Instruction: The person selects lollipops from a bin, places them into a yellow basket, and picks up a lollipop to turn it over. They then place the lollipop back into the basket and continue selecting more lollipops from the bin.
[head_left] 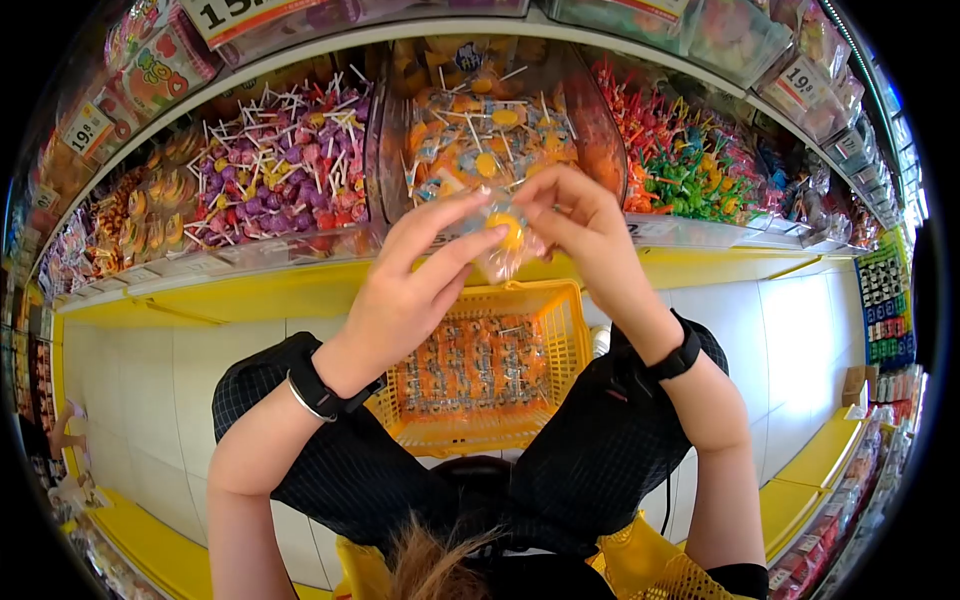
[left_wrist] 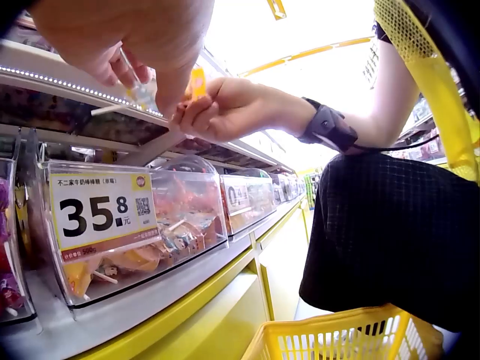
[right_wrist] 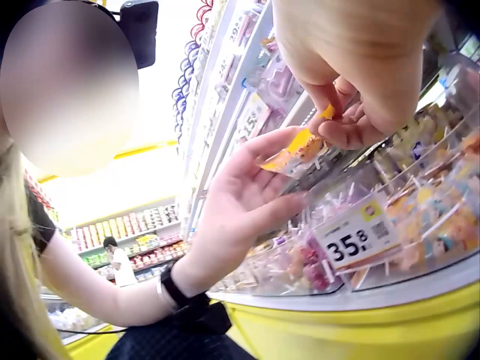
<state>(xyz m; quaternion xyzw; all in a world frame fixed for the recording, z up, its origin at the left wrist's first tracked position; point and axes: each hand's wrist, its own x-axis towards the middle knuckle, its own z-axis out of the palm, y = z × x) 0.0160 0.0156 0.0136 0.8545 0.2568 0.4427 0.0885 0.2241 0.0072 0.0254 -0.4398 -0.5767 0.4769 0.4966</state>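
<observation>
Over the front edge of the candy bins, both hands are at a lollipop (head_left: 508, 236) in a clear and yellow-orange wrapper. The left hand (head_left: 398, 298) holds it from the left, thumb and forefinger stretched to either side of the wrapper. From the right, the right hand (head_left: 592, 228) pinches the wrapper's edge between thumb and curled fingers. In the right wrist view the wrapped lollipop (right_wrist: 298, 148) spans from the left hand's fingers to the right hand's fingertips. A white stick (left_wrist: 109, 109) shows below the left hand in the left wrist view.
A bin of orange-wrapped lollipops (head_left: 480, 130) stands just ahead, between purple lollipops (head_left: 290, 150) and red-green candies (head_left: 690, 165). Below the hands, a yellow basket (head_left: 572, 325) with rows of orange packets sits between the person's knees. A price sign (left_wrist: 105, 206) fronts the bin.
</observation>
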